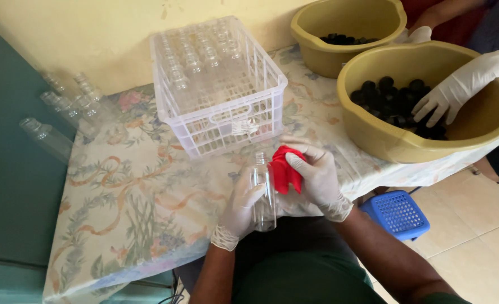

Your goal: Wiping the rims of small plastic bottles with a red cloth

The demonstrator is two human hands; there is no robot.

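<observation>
- Clear plastic bottle (pixel 264 194) stands upright in the gloved left hand (pixel 241 209), whose fingers wrap its lower body.
- Gloved right hand (pixel 316 175), just right of the left hand, grips a red cloth (pixel 285 169) pressed against the bottle's upper side.
- Beyond both hands on the flowered bench (pixel 126 197) sits a white crate (pixel 218 87) of clear bottles.
- Farther right of the right hand, another person's gloved hand (pixel 457 90) reaches into a yellow basin (pixel 396 141) of black caps (pixel 387 95).
</observation>
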